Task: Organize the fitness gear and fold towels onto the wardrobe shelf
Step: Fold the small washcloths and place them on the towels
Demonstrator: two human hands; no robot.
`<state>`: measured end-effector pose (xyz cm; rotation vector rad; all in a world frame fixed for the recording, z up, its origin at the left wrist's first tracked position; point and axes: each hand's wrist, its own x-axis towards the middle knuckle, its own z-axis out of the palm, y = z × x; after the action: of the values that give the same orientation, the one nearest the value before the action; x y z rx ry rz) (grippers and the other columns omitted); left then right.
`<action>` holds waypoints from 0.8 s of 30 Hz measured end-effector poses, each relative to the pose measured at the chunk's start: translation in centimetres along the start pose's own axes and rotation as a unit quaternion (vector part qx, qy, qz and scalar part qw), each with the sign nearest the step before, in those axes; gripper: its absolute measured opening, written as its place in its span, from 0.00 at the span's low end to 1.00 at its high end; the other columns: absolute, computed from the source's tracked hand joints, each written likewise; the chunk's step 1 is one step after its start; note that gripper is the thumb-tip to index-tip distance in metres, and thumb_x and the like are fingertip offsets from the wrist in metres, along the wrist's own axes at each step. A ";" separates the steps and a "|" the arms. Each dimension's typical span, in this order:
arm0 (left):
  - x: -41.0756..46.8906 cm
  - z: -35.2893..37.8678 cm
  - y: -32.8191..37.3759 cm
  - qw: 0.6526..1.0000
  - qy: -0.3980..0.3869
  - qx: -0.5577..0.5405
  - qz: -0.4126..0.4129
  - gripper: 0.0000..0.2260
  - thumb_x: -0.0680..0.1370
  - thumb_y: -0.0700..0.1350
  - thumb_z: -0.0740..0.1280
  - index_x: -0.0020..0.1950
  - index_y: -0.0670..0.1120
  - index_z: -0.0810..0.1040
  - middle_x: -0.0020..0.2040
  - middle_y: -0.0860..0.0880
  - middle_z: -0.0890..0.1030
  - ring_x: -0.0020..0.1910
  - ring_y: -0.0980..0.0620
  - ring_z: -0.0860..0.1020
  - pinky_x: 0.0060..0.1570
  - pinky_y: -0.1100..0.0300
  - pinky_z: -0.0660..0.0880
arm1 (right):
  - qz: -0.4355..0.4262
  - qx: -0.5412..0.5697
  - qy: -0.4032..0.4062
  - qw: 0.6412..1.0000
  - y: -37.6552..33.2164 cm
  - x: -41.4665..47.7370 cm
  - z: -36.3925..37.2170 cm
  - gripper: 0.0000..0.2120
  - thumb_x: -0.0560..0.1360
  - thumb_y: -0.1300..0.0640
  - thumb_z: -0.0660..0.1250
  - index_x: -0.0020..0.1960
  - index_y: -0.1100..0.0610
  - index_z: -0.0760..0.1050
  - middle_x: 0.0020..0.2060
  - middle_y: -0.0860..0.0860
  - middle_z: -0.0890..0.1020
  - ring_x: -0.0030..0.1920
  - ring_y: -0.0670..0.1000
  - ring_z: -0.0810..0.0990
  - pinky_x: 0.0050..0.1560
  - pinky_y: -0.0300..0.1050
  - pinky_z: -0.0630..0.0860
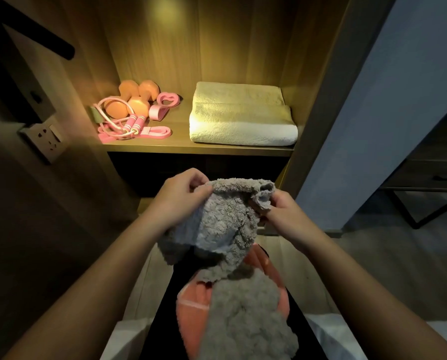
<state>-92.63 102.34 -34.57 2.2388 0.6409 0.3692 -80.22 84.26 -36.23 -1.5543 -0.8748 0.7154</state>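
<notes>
Progress: shelf [199,148] carries dumbbells [129,100], jump rope [129,124], pink bands [160,110] at left; white towel [243,118] folded at right. Gear judged sorted, one towel done. Left to do: grey towel [225,224] unfolded, held below shelf front, lower end draped over orange item [191,307] (identity unclear).

Grip: left hand [183,196] pinches top edge at left corner, fingers curled on pile. Right hand [282,209] pinches right corner, fabric bunched between fingers. Hands near each other, edge slack between.
</notes>
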 end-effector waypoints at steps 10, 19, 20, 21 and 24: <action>0.7 4.1 1.2 0.988 -0.067 -0.131 0.041 0.22 0.70 0.54 0.74 0.62 0.56 0.73 0.51 0.61 0.80 0.52 0.61 0.78 0.52 0.53 0.79 | 0.045 0.083 0.011 0.995 -0.5 4.9 -1.8 0.09 0.80 0.55 0.63 0.50 0.51 0.82 0.49 0.52 0.85 0.51 0.51 0.84 0.48 0.42 0.80; 7.2 2.9 -0.3 0.992 -0.017 -0.129 0.003 0.08 0.80 0.42 0.62 0.43 0.49 0.78 0.41 0.52 0.81 0.43 0.50 0.79 0.43 0.55 0.75 | 0.093 0.101 0.097 0.986 0.6 9.9 -5.9 0.10 0.79 0.52 0.63 0.46 0.49 0.84 0.42 0.49 0.86 0.42 0.46 0.85 0.38 0.38 0.79; 8.1 2.8 -0.6 0.990 -0.004 -0.143 -0.009 0.09 0.81 0.44 0.61 0.43 0.49 0.77 0.41 0.51 0.80 0.42 0.50 0.79 0.40 0.56 0.75 | 0.098 0.075 0.117 0.985 0.7 10.4 -6.4 0.10 0.80 0.51 0.62 0.49 0.50 0.83 0.44 0.49 0.86 0.44 0.46 0.84 0.42 0.40 0.80; 9.0 2.6 -0.9 0.989 0.016 -0.144 -0.017 0.09 0.81 0.45 0.60 0.43 0.50 0.76 0.41 0.50 0.79 0.41 0.50 0.78 0.39 0.57 0.74 | 0.102 0.043 0.137 0.984 0.8 11.1 -7.0 0.10 0.80 0.51 0.61 0.53 0.50 0.81 0.47 0.49 0.85 0.48 0.47 0.84 0.50 0.45 0.80; 12.3 1.7 -2.2 0.994 0.065 -0.088 0.000 0.10 0.81 0.47 0.61 0.41 0.53 0.75 0.40 0.53 0.78 0.41 0.55 0.76 0.38 0.60 0.68 | 0.108 -0.025 0.165 0.980 0.7 12.8 -8.8 0.18 0.80 0.47 0.61 0.56 0.61 0.77 0.52 0.60 0.83 0.54 0.60 0.81 0.60 0.61 0.74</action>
<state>-82.36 109.33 -36.56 2.0577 0.6511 0.5541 -65.92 90.38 -35.20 -1.7688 -0.4853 0.5671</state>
